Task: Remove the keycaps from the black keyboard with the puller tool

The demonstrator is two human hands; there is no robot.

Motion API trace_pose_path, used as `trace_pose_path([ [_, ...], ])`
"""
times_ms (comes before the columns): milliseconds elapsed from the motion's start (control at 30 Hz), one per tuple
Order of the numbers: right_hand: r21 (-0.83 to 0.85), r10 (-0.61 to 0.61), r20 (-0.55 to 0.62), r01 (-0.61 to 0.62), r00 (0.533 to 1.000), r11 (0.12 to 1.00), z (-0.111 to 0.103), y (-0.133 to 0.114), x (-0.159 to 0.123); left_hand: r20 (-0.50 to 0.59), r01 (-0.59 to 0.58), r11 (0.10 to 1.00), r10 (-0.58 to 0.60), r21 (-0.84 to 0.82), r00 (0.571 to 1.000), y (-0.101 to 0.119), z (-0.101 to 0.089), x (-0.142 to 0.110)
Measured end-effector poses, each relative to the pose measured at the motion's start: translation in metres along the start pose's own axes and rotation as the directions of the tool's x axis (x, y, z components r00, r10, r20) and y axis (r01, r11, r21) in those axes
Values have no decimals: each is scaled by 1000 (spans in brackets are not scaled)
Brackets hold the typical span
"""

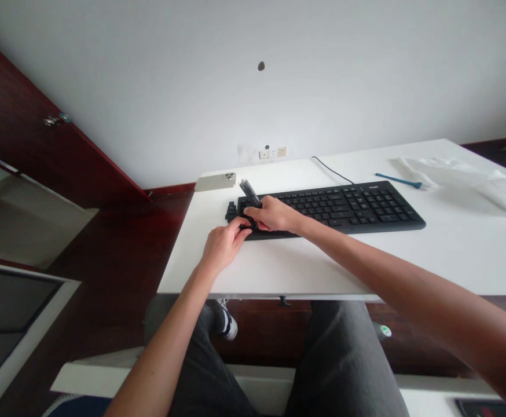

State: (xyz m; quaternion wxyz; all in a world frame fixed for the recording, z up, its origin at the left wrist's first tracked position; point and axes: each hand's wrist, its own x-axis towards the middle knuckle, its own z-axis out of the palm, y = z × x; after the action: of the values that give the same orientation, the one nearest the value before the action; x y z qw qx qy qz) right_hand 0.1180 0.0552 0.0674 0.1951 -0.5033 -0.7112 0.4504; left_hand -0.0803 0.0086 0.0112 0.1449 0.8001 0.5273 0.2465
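Note:
A black keyboard (335, 208) lies on the white table. Over its left end, my right hand (274, 214) is closed around a dark pen-like tool (250, 192) that leans up to the left; its lower end is hidden by the fingers. My left hand (224, 243) rests at the keyboard's front left corner, thumb and fingers pinched together close to the right hand. What lies between those fingers is too small to make out. Just left of the keyboard is a small heap of loose black keycaps (231, 211).
A phone (215, 182) lies at the table's back left corner. Behind the keyboard runs its black cable (333, 171). To the right are a blue-handled brush (398, 180) and a crumpled white plastic bag (487, 182). The table's front edge (270, 294) is above my legs.

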Motion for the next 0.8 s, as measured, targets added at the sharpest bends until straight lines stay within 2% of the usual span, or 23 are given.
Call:
trace_pose_path([
  [167, 203, 12, 52, -22, 999, 979, 4, 8, 3, 6, -11, 999, 11, 43, 1000, 0, 0, 0],
  [233, 205, 2, 59, -14, 998, 979, 3, 9, 1, 5, -17, 998, 17, 67, 1000, 1, -1, 0],
  [367, 91, -17, 80, 10, 997, 996, 0, 4, -4, -2, -31, 991, 32, 133, 999, 2, -1, 0],
  [567, 297, 31, 104, -61, 994, 953, 4, 6, -2, -2, -23, 994, 24, 104, 1000, 5, -2, 0],
  [633, 311, 23, 109, -56, 994, 949, 6, 8, -1, -9, -23, 997, 24, 71, 1000, 5, -3, 0],
  [700, 271, -20, 97, -7, 995, 963, 9, 9, -2, -13, -23, 998, 24, 55, 1000, 4, -2, 0],
  [800, 86, -194, -43, 197, 980, 977, 19, 8, -7, -3, 0, 996, 0, 93, 1000, 2, -1, 1],
])
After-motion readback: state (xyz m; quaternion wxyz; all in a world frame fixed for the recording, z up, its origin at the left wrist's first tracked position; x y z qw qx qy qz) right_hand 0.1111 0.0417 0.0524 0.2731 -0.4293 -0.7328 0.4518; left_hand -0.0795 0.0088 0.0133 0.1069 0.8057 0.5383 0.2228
